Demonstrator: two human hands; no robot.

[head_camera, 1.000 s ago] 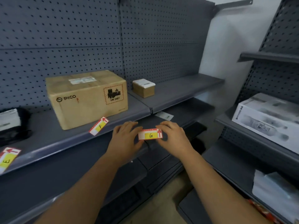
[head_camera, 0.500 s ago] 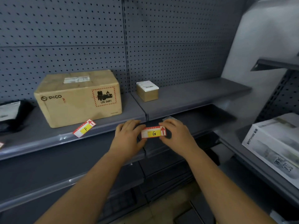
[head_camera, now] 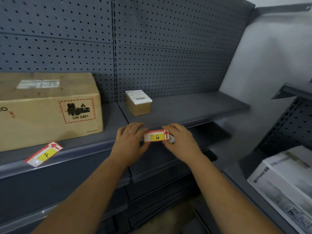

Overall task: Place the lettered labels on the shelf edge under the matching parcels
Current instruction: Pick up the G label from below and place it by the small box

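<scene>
Nearest, two bare forearms reach in from the 6 o'clock edge toward the middle of the view. The left hand and the right hand meet at the front lip of a grey metal shelf, each pinching one short end of the G label between thumb and fingers. Both grips are closed on the card; the left takes its white end, the right the end with the red upward arrow. The label is held level against the shelf edge, its yellow field with the handwritten G facing outward.

At 8 o'clock from the hands, the F label lies tilted on the neighbouring shelf's front lip, its red arrow pointing toward the large carton.

Farther back, at 12 o'clock from the G label, a small brown parcel with a white barcode sticker on top stands on the shelf, well apart from the lip. At 10 o'clock sits the large cardboard carton bearing a red-bordered UN 3481 battery mark. Behind both rises grey pegboard.

At 4 o'clock, on a side rack, lies a white printed box.
</scene>
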